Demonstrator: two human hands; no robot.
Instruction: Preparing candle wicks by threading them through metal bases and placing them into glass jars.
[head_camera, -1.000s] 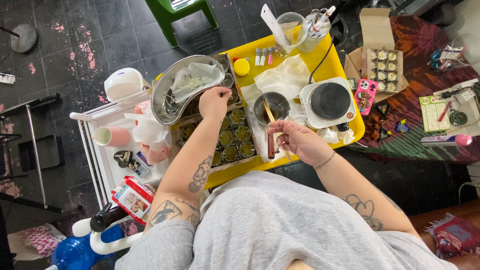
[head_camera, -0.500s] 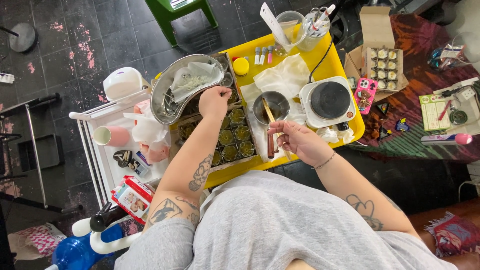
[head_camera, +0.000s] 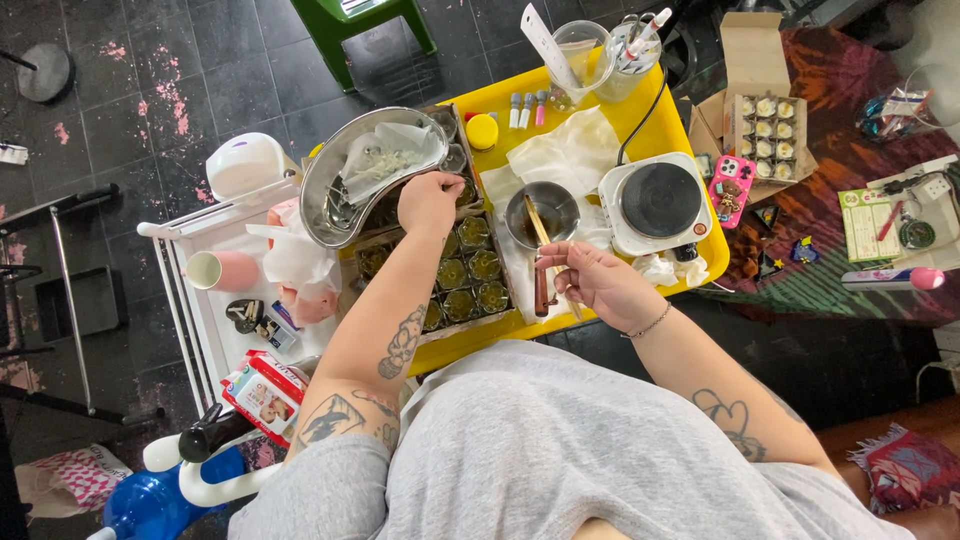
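A yellow plastic tray (head_camera: 690, 262) is seen bearing a kidney-shaped steel basin (head_camera: 335, 185), a white round hot plate (head_camera: 658, 203), a cardboard box of small green-filled tins (head_camera: 462, 275) and a small steel pot (head_camera: 545, 212). The left hand (head_camera: 428, 203) is curled over the box's far tins; what is pinched cannot be told. A thin wooden stick (head_camera: 540, 228), resting in the pot, is gripped by the right hand (head_camera: 597, 278).
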